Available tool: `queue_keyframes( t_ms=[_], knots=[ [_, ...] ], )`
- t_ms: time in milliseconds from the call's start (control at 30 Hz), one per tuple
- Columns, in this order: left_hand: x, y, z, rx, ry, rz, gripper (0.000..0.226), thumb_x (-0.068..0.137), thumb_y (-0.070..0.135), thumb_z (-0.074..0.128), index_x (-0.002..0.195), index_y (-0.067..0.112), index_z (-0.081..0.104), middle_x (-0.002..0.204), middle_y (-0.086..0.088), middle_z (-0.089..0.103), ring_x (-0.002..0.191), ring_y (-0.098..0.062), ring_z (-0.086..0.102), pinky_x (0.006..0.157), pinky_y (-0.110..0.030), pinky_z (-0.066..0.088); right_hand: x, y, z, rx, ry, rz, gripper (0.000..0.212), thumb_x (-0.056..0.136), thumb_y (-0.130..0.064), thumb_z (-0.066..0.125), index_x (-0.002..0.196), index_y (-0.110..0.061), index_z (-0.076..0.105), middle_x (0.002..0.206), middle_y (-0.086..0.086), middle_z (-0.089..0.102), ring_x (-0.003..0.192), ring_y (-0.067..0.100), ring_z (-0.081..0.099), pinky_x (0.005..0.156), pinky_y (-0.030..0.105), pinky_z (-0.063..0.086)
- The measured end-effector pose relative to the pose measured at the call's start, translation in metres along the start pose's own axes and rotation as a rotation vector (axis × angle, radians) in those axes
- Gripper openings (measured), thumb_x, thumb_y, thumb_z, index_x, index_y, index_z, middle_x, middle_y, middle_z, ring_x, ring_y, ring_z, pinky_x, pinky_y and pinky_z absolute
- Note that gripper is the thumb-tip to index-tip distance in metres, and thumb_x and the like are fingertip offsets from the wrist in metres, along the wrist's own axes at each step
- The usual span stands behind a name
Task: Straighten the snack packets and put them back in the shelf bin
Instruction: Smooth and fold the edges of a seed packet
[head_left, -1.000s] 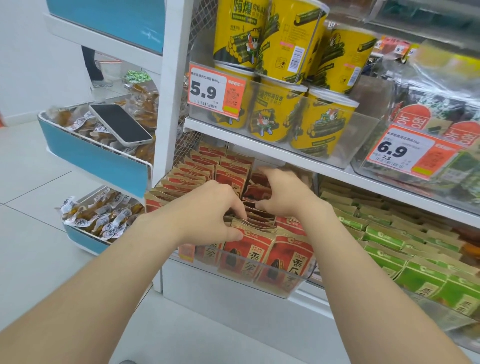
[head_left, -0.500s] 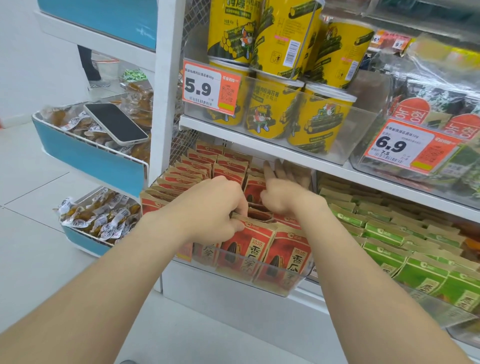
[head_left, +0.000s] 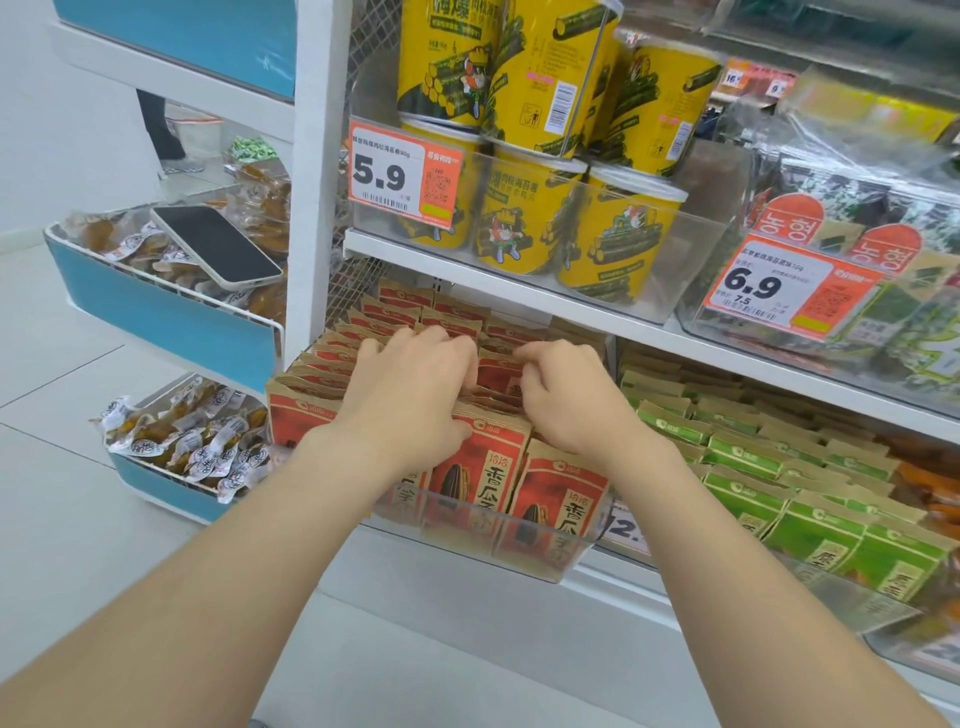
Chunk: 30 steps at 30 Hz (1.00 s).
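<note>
Red and tan sunflower-seed packets (head_left: 470, 480) stand in rows inside a clear plastic shelf bin (head_left: 540, 558) on the lower shelf. My left hand (head_left: 410, 395) lies over the middle rows, fingers curled down among the packet tops and thumb on the front packet's edge. My right hand (head_left: 569, 395) sits just to its right, fingers curled and pinching the tops of red packets (head_left: 498, 371) in the middle of the bin. The packets under both hands are partly hidden.
Green packets (head_left: 810, 519) fill the bin to the right. Yellow tubs (head_left: 613, 234) stand on the shelf above, behind a 5.9 price tag (head_left: 402, 174). At left, blue racks hold wrapped snacks, and a phone (head_left: 215, 244) lies on the upper rack.
My right hand has drawn back from the rear of the bin and curled onto the middle packets. My left hand has slid a little deeper over the rows.
</note>
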<state>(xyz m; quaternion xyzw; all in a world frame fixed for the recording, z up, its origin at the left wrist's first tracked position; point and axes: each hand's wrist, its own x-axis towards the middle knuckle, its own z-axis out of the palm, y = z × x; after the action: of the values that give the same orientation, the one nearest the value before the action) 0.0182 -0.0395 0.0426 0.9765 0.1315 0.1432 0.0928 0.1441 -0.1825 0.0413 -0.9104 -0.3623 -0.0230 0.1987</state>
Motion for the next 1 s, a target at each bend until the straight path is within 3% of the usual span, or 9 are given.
queue_keyframes(
  t_ms=[100, 167, 233, 400, 500, 567, 633, 767, 1000],
  knots=[
    [0.0, 0.006, 0.001, -0.06, -0.069, 0.07, 0.038, 0.089, 0.029, 0.08, 0.112, 0.039, 0.052, 0.123, 0.011, 0.047, 0.12, -0.019, 0.047, 0.11, -0.052, 0.033, -0.027, 0.008, -0.02, 0.045, 0.089, -0.028, 0.033, 0.096, -0.018, 0.057, 0.124, -0.021, 0.073, 0.106, -0.005, 0.077, 0.099, 0.012, 0.068, 0.091, 0.03, 0.055],
    [-0.003, 0.011, 0.002, -0.18, -0.111, 0.146, 0.031, 0.091, 0.03, 0.077, 0.109, 0.039, 0.053, 0.115, 0.016, 0.047, 0.113, -0.014, 0.047, 0.111, -0.049, 0.036, -0.045, 0.018, -0.035, 0.054, 0.031, -0.022, 0.019, 0.089, -0.025, 0.066, 0.107, -0.028, 0.073, 0.095, -0.016, 0.071, 0.085, -0.001, 0.061, 0.075, 0.018, 0.048],
    [-0.005, 0.017, 0.002, -0.229, -0.099, 0.167, 0.029, 0.093, 0.033, 0.077, 0.103, 0.038, 0.051, 0.105, 0.018, 0.047, 0.105, -0.012, 0.048, 0.104, -0.046, 0.04, -0.058, 0.027, -0.046, 0.047, -0.063, -0.052, 0.015, 0.084, -0.027, 0.071, 0.099, -0.031, 0.072, 0.09, -0.017, 0.07, 0.08, -0.004, 0.06, 0.07, 0.016, 0.044],
    [-0.004, 0.027, 0.01, -0.123, 0.084, -0.04, 0.033, 0.087, 0.042, 0.087, 0.089, 0.036, 0.055, 0.101, 0.017, 0.058, 0.105, -0.018, 0.054, 0.104, -0.05, 0.036, -0.076, 0.038, -0.043, -0.051, -0.126, -0.162, 0.008, 0.096, -0.032, 0.073, 0.096, -0.028, 0.08, 0.086, -0.016, 0.072, 0.082, 0.005, 0.064, 0.085, 0.029, 0.053],
    [0.0, 0.035, 0.014, -0.112, 0.123, -0.122, 0.029, 0.086, 0.04, 0.089, 0.09, 0.035, 0.06, 0.103, 0.014, 0.063, 0.105, -0.021, 0.061, 0.105, -0.051, 0.039, -0.082, 0.043, -0.031, -0.158, -0.108, -0.173, 0.022, 0.104, -0.034, 0.065, 0.082, -0.034, 0.066, 0.072, -0.015, 0.06, 0.069, 0.007, 0.049, 0.089, 0.04, 0.045],
    [0.004, 0.04, 0.017, -0.09, 0.146, -0.141, 0.027, 0.087, 0.038, 0.089, 0.091, 0.032, 0.062, 0.102, 0.009, 0.064, 0.102, -0.025, 0.063, 0.103, -0.05, 0.042, -0.084, 0.045, -0.028, -0.165, -0.098, -0.155, 0.026, 0.104, -0.035, 0.063, 0.078, -0.034, 0.06, 0.069, -0.014, 0.055, 0.072, 0.009, 0.044, 0.088, 0.04, 0.038],
    [0.008, 0.044, 0.021, -0.019, 0.182, -0.144, 0.027, 0.088, 0.04, 0.088, 0.093, 0.027, 0.065, 0.101, 0.004, 0.066, 0.098, -0.028, 0.065, 0.097, -0.048, 0.045, -0.086, 0.042, -0.028, -0.151, -0.106, -0.15, 0.02, 0.103, -0.035, 0.062, 0.087, -0.028, 0.071, 0.072, -0.009, 0.061, 0.082, 0.018, 0.047, 0.089, 0.039, 0.031],
    [0.015, 0.05, 0.027, 0.089, 0.173, -0.161, 0.026, 0.092, 0.039, 0.085, 0.101, 0.021, 0.069, 0.113, -0.004, 0.065, 0.11, -0.033, 0.061, 0.091, -0.048, 0.047, -0.09, 0.038, -0.03, -0.131, -0.166, -0.159, 0.021, 0.093, -0.027, 0.06, 0.089, -0.014, 0.076, 0.073, 0.009, 0.064, 0.07, 0.02, 0.05, 0.084, 0.035, 0.031],
    [0.002, 0.051, 0.028, 0.049, 0.081, -0.087, 0.014, 0.095, 0.023, 0.079, 0.093, 0.034, 0.072, 0.121, 0.003, 0.055, 0.122, -0.031, 0.045, 0.102, -0.052, 0.037, -0.088, 0.04, -0.037, -0.188, -0.046, -0.139, 0.012, 0.1, -0.027, 0.062, 0.094, -0.031, 0.072, 0.071, -0.016, 0.058, 0.077, 0.002, 0.045, 0.102, 0.044, 0.037]
  ],
)
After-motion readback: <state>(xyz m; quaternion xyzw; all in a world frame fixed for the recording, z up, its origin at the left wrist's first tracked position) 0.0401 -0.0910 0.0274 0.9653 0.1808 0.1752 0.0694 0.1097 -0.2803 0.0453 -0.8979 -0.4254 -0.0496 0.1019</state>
